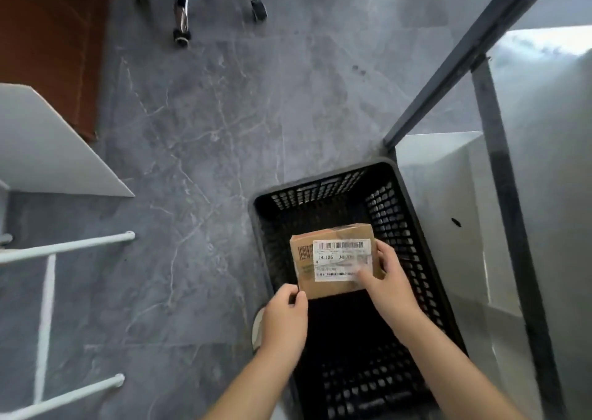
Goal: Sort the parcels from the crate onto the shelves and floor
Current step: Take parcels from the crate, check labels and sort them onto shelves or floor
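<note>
Head view, looking down. A black lattice-walled crate [392,218] stands on a grey marbled floor [208,115], its right side close against a dark metal shelf frame [509,214] fitted with pale shelf boards [448,195]. A small cardboard parcel [331,286] lies within the outline of the crate's opening, label side up, and both hands are on it. The white label [339,259] carries barcodes and the code "J4-J06". The left hand [283,318] pinches the parcel's near-left corner between thumb and curled fingers. The right hand [389,278] grips the right edge, with the thumb laid across the label and the fingers wrapped round the side. Whether the parcel is raised clear of the crate's dark bottom cannot be told from this angle. At left stand a white tubular rack [64,246] and a pale slanted panel [48,150]. At the top are the castored base of a chair [182,9] and a brown wooden surface [48,35].
</note>
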The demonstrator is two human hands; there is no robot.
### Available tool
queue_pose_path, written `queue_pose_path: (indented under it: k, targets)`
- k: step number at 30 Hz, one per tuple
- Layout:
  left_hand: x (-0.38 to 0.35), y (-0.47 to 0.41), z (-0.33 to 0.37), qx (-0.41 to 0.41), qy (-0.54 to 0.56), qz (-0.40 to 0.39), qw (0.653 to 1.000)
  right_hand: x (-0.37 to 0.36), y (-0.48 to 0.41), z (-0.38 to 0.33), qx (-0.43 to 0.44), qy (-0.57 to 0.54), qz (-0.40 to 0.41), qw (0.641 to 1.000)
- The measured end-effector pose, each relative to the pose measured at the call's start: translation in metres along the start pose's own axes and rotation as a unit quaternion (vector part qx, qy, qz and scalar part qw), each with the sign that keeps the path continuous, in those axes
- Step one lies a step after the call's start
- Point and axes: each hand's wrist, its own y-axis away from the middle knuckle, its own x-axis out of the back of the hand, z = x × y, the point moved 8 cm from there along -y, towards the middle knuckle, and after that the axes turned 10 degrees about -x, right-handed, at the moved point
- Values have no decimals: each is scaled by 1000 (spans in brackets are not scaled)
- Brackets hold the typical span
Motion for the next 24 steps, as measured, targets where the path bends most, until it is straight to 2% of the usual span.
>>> queue_pose_path:
  k: [4,8,12,20,22,24]
  targets:
    - [-37,-48,-43,33,12,-5,999,-29,-82,26,21,50,-23,998]
    - [-71,-100,-77,100,175,22,979,-58,-147,46,26,55,-19,998]
    - [-84,-152,-87,124,251,96,955,-84,-196,63,14,13,0,1000]
    - [-84,-206,-80,69,286,184,938,-125,-239,54,54,92,9,994]
    - [-87,-209,-78,63,341,187,919,-127,-243,54,53,107,3,993]
    - [-92,-205,-75,66,423,181,886,-131,-246,59,37,143,-21,989]
